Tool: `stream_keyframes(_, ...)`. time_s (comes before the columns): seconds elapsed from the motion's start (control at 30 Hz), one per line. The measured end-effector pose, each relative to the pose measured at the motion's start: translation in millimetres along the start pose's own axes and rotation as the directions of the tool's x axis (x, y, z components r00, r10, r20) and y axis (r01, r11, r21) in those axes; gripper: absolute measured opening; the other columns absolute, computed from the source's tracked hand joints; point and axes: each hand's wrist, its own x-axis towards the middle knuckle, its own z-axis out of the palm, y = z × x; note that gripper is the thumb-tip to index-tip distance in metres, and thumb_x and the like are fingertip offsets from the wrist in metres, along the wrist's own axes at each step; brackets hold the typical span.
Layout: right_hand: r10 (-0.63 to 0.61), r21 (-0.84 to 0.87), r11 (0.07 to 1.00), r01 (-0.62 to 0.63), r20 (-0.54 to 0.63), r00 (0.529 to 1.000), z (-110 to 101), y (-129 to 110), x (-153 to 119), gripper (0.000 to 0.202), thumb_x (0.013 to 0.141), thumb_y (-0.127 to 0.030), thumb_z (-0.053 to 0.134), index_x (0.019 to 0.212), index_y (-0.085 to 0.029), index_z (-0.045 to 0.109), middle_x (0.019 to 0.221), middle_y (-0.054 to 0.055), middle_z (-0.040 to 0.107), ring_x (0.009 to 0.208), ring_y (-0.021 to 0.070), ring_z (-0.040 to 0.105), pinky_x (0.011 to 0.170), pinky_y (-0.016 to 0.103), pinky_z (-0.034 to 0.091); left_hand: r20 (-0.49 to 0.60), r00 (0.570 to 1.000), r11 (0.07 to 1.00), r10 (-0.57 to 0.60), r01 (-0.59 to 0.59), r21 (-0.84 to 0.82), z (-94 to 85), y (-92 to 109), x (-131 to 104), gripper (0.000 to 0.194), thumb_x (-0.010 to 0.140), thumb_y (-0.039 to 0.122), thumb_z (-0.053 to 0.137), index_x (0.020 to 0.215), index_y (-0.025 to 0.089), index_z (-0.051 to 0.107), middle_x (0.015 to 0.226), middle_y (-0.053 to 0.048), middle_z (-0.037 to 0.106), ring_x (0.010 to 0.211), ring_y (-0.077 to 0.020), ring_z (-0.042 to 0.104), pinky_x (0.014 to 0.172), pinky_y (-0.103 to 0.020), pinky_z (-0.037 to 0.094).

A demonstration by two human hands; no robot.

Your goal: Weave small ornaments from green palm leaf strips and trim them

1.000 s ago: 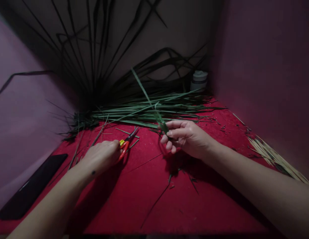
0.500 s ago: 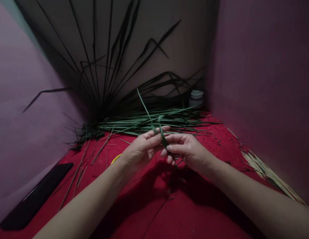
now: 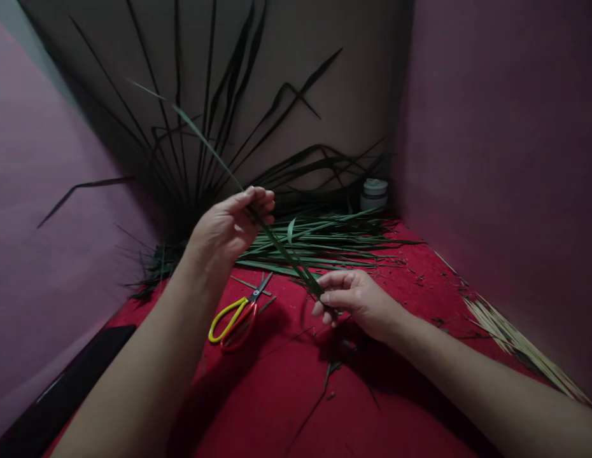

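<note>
A long green leaf strip [image 3: 284, 248] runs slantwise between my two hands, its thin end rising to the upper left. My left hand [image 3: 232, 222] is closed around its middle, thumb and fingers pinching it. Lower down, my right hand [image 3: 351, 296] pinches the folded end between thumb and forefinger; a short bent tip sticks up beside it. Scissors [image 3: 239, 318] with one yellow and one red handle lie on the red cloth [image 3: 277, 407] below my left hand. Behind the hands lies a pile of cut green leaves [image 3: 334, 235].
A large fan of dark palm leaves [image 3: 195, 197] leans on the back wall. A white lidded jar [image 3: 374, 194] stands in the back corner. Pale thin sticks [image 3: 520, 340] lie along the right wall, a black flat object [image 3: 71, 375] along the left. Leaf scraps dot the cloth.
My left hand has moved up and left along the leaf strip, away from my right hand, drawing the strip out straight. The scissors have come fully into view. My right hand has barely moved.
</note>
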Motion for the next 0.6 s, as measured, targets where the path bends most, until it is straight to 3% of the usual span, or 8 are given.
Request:
stream_keyframes(0.13,0.039,0.016,0.999,-0.038,-0.052,0.998,-2,1,2,0.028,0.063,-0.017,0.06,0.09,-0.014,0.052,0.062,0.004,0.067,0.044,0.0109,0.058,0.043,0.02,0.044,0.019,0.997,0.996,0.069,-0.07,0.052,-16.6,14,31,0.021,0.087,0.019,0.045,0.074,0.015,0.061,0.076,-0.002,0.067,0.072,-0.0119,0.064,0.069,-0.027,0.051)
stream_keyframes(0.2,0.048,0.026,0.999,-0.047,-0.068,0.997,-3,2,3,0.032,0.064,-0.015,0.058,0.095,-0.013,0.052,0.061,0.004,0.067,0.044,0.0109,0.058,0.043,0.02,0.043,-0.022,0.999,0.98,0.028,-0.023,0.199,-29.2,14,43,0.024,0.089,0.023,0.043,0.077,0.014,0.061,0.072,-0.005,0.068,0.07,-0.0143,0.065,0.066,-0.028,0.052)
stream_keyframes(0.23,0.056,0.033,0.998,-0.054,-0.075,0.996,-3,2,3,0.033,0.065,-0.014,0.056,0.097,-0.013,0.051,0.061,0.004,0.067,0.044,0.0107,0.058,0.042,0.02,0.043,-0.07,0.997,0.941,-0.01,0.033,0.336,-35.9,12,47,0.026,0.089,0.026,0.044,0.075,0.013,0.061,0.066,-0.006,0.067,0.064,-0.0156,0.065,0.06,-0.028,0.051)
stream_keyframes(0.3,0.081,0.045,0.996,-0.077,-0.101,0.992,-3,3,4,0.033,0.066,-0.011,0.054,0.099,-0.012,0.05,0.06,0.005,0.066,0.044,0.0104,0.057,0.042,0.019,0.042,-0.197,0.979,0.769,-0.057,0.168,0.616,-47.5,5,47,0.025,0.084,0.029,0.052,0.067,0.012,0.06,0.049,-0.005,0.059,0.048,-0.0164,0.06,0.048,-0.026,0.045)
stream_keyframes(0.37,0.105,0.041,0.994,-0.101,-0.135,0.985,-2,3,4,0.033,0.066,-0.009,0.052,0.099,-0.012,0.049,0.059,0.005,0.066,0.043,0.0103,0.056,0.041,0.019,0.041,-0.255,0.965,0.626,-0.057,0.234,0.744,-52.8,-5,36,0.02,0.076,0.028,0.063,0.063,0.013,0.059,0.038,-0.001,0.051,0.038,-0.0151,0.053,0.04,-0.023,0.038)
stream_keyframes(0.43,0.124,0.027,0.992,-0.121,-0.153,0.98,-1,4,5,0.031,0.066,-0.008,0.051,0.097,-0.012,0.049,0.058,0.005,0.065,0.042,0.0103,0.055,0.039,0.019,0.04,-0.225,0.973,0.619,-0.059,0.212,0.756,-48.7,-19,16,0.021,0.076,0.034,0.062,0.069,0.014,0.06,0.042,0.0,0.054,0.037,-0.0136,0.052,0.038,-0.022,0.036)
stream_keyframes(0.5,0.13,0.004,0.991,-0.131,-0.147,0.981,0,5,5,0.029,0.066,-0.008,0.05,0.094,-0.012,0.05,0.058,0.005,0.066,0.042,0.0105,0.056,0.038,0.018,0.039,-0.074,0.989,0.64,-0.132,0.142,0.755,-36.5,-36,-5,0.032,0.076,0.044,0.06,0.089,0.014,0.06,0.056,-0.002,0.062,0.041,-0.013,0.055,0.038,-0.022,0.037)
stream_keyframes(0.6,0.132,-0.041,0.989,-0.139,-0.139,0.981,2,9,5,0.028,0.064,-0.008,0.049,0.091,-0.013,0.051,0.057,0.004,0.065,0.041,0.0108,0.056,0.037,0.018,0.039,0.049,0.982,0.565,-0.183,0.064,0.823,-14.3,-62,-22,0.054,0.066,0.04,0.071,0.11,0.014,0.055,0.051,0.004,0.058,0.036,-0.0103,0.047,0.035,-0.019,0.032)
